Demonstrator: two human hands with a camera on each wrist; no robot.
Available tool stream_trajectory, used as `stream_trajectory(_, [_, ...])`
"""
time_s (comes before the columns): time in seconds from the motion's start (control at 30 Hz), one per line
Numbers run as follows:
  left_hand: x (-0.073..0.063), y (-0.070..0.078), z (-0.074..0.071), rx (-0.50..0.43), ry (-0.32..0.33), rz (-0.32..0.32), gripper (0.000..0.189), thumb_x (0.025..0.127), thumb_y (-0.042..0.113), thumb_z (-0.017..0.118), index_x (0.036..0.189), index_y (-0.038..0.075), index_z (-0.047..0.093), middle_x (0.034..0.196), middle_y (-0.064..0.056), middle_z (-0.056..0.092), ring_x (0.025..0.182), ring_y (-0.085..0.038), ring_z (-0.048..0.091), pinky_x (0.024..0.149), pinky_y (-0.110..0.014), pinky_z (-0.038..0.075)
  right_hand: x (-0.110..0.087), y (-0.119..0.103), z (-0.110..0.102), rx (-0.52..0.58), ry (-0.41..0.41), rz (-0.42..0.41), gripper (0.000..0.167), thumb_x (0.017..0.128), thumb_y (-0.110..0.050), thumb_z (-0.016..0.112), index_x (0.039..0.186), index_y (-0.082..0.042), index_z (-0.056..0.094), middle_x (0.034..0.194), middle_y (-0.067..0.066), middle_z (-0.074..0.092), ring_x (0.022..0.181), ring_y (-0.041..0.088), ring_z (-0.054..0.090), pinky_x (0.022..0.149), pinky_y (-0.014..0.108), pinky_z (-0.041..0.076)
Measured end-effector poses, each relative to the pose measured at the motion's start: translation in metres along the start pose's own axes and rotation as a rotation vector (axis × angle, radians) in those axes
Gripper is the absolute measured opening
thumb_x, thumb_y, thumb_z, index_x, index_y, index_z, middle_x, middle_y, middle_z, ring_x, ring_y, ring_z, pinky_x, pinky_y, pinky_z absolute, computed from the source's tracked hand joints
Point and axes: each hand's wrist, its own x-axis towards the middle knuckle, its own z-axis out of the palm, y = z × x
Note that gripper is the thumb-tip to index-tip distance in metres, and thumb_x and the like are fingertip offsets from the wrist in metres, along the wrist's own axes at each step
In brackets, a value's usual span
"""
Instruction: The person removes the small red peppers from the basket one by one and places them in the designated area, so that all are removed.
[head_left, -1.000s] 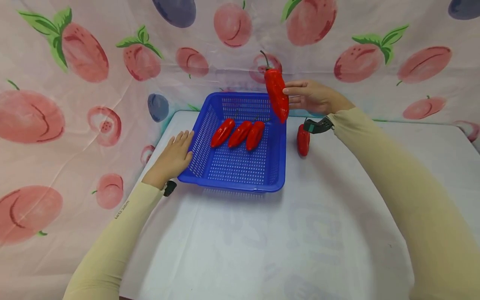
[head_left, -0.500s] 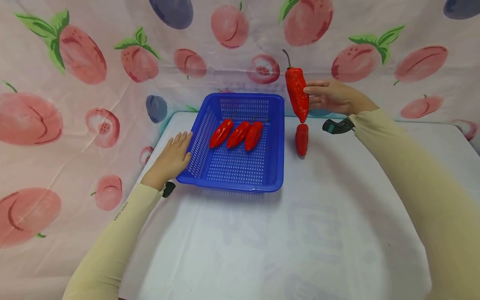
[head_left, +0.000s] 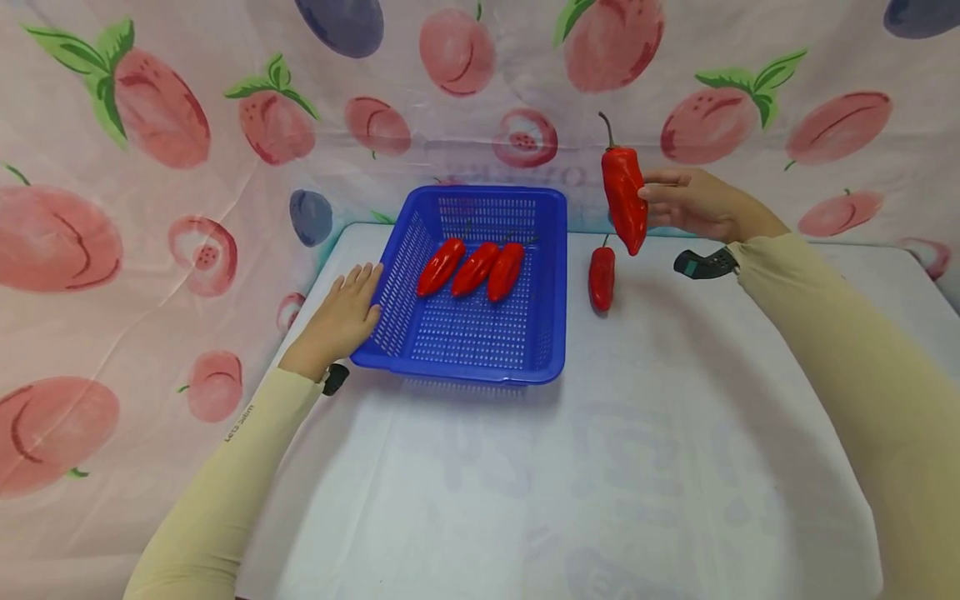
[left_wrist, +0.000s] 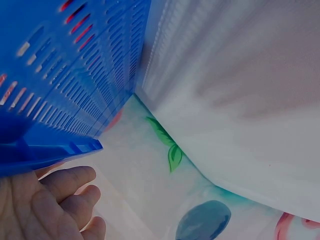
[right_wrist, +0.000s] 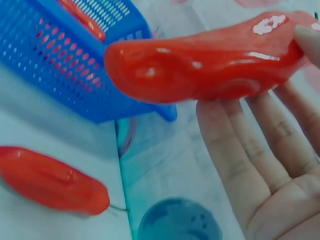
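My right hand (head_left: 701,204) pinches a large red chili pepper (head_left: 624,198) between thumb and fingertips, stem up, in the air right of the blue plastic basket (head_left: 450,367). In the right wrist view the held chili pepper (right_wrist: 200,67) lies across the fingers, its tip toward the basket (right_wrist: 75,95). My left hand (head_left: 337,321) rests on the basket's left rim with straight fingers; the left wrist view has that hand (left_wrist: 50,205) just under the rim. Inside the basket lie three red chili peppers (head_left: 475,269) side by side. Another chili pepper (head_left: 602,279) lies on the table, below the held one.
The white table (head_left: 465,483) spreads in front of the basket and to its right. A fruit-print cloth (head_left: 465,125) hangs behind the table and along its left side. Black straps with small cameras (head_left: 705,263) sit on both wrists.
My right hand has carried the chili pepper rightward, from over the basket's right rim to beyond the chili pepper on the table, and slightly lower. The left hand stays on the rim.
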Motion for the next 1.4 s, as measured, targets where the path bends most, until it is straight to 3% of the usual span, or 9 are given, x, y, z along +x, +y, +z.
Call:
stream_trajectory(0.63, [0.0, 0.0, 0.0, 0.004, 0.005, 0.001, 0.062, 0.098, 0.021, 0.032, 0.151, 0.002, 0.006, 0.156, -0.023, 0.01, 0.146, -0.038, 0.004, 0.119, -0.052, 0.002, -0.007, 0.057, -0.027, -0.034, 0.029, 0.043, 0.021, 0.095, -0.014, 0.052, 0.114, -0.023, 0.058, 0.106, -0.01, 0.066, 0.093, 0.009, 0.067, 0.078, 0.023, 0.057])
stream_trajectory(0.83, [0.0, 0.0, -0.001, -0.003, 0.003, -0.002, 0.062, 0.098, 0.021, 0.032, 0.151, 0.003, 0.005, 0.157, -0.023, 0.009, 0.146, -0.038, 0.004, 0.119, -0.052, 0.001, -0.008, 0.071, -0.033, -0.034, 0.058, 0.07, 0.044, 0.096, -0.017, 0.051, 0.137, -0.008, 0.037, 0.102, -0.012, 0.066, 0.091, 0.008, 0.067, 0.077, 0.023, 0.056])
stream_trajectory(0.93, [0.0, 0.0, -0.001, 0.0, 0.006, 0.002, 0.062, 0.098, 0.021, 0.032, 0.151, 0.003, 0.006, 0.156, -0.023, 0.01, 0.146, -0.038, 0.005, 0.119, -0.052, 0.001, -0.009, 0.076, -0.035, -0.037, 0.073, 0.084, 0.052, 0.095, -0.02, 0.053, 0.141, -0.007, 0.031, 0.101, -0.013, 0.066, 0.09, 0.008, 0.067, 0.077, 0.022, 0.056])
stream_trajectory(1.0, [0.0, 0.0, -0.001, 0.002, 0.008, 0.004, 0.062, 0.098, 0.021, 0.032, 0.151, 0.002, 0.006, 0.156, -0.023, 0.01, 0.146, -0.039, 0.005, 0.119, -0.052, 0.002, -0.009, 0.079, -0.037, -0.016, 0.079, 0.091, 0.043, 0.095, -0.021, 0.053, 0.135, -0.011, 0.041, 0.101, -0.013, 0.066, 0.09, 0.009, 0.067, 0.077, 0.023, 0.056])
stream_trajectory(1.13, [0.001, 0.001, -0.001, 0.005, 0.008, 0.006, 0.062, 0.098, 0.021, 0.032, 0.151, 0.002, 0.006, 0.156, -0.023, 0.01, 0.146, -0.038, 0.005, 0.119, -0.053, 0.003, -0.009, 0.085, -0.04, 0.057, 0.069, 0.099, 0.017, 0.095, -0.018, 0.052, 0.108, -0.023, 0.062, 0.101, -0.01, 0.066, 0.09, 0.011, 0.066, 0.077, 0.024, 0.056])
stream_trajectory(1.2, [0.001, 0.001, -0.001, 0.006, 0.008, 0.007, 0.062, 0.098, 0.021, 0.032, 0.151, 0.002, 0.006, 0.156, -0.023, 0.01, 0.146, -0.038, 0.005, 0.119, -0.053, 0.003, -0.009, 0.087, -0.041, 0.086, 0.07, 0.111, 0.016, 0.095, -0.018, 0.052, 0.099, -0.025, 0.066, 0.1, -0.009, 0.067, 0.089, 0.011, 0.067, 0.077, 0.024, 0.057])
stream_trajectory(1.4, [0.001, -0.001, 0.0, -0.001, 0.012, 0.007, 0.062, 0.098, 0.021, 0.032, 0.151, 0.003, 0.006, 0.156, -0.023, 0.01, 0.146, -0.038, 0.005, 0.119, -0.052, 0.002, -0.006, 0.094, -0.043, 0.15, 0.093, 0.167, 0.016, 0.095, -0.02, 0.053, 0.097, -0.025, 0.067, 0.1, -0.009, 0.067, 0.089, 0.012, 0.066, 0.076, 0.026, 0.057])
